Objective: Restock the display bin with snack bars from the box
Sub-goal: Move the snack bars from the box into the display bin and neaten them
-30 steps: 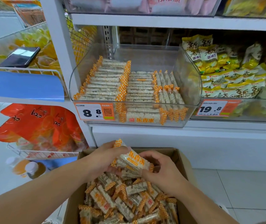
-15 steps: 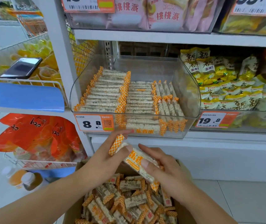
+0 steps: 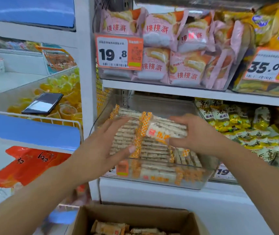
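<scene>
Snack bars (image 3: 166,131) sit in my right hand (image 3: 194,134), a small stack of them pinched between thumb and fingers and held over the middle of the clear display bin (image 3: 198,182). I go from the big things down. The white shelving unit (image 3: 86,78) fills the far side, its upright post running down the left of the bin. On the shelf above stand pink pastry packs (image 3: 159,48) with a price tag reading 19.8 (image 3: 118,53), and to their right yellow bags behind a tag reading 35.0 (image 3: 269,65). To the right of the bin lie yellow and white snack packets (image 3: 247,131). On the left, a wire basket with a blue front strip (image 3: 30,131) holds yellow jelly cups, and a dark phone (image 3: 42,103) lies flat on top of them. Below that hang orange bags (image 3: 27,165). Near me, at the bottom edge, the brown cardboard box (image 3: 135,216) stands open with more bars (image 3: 111,228) inside. The bin itself already carries rows of bars (image 3: 127,138) with orange checked ends, packed side by side. My left hand (image 3: 99,150) is spread flat, fingers apart, over the left rows; I cannot tell whether it touches them. The stack's orange checked ends (image 3: 143,124) point left, toward that hand. The picture is blurred, so I cannot count the bars held.
</scene>
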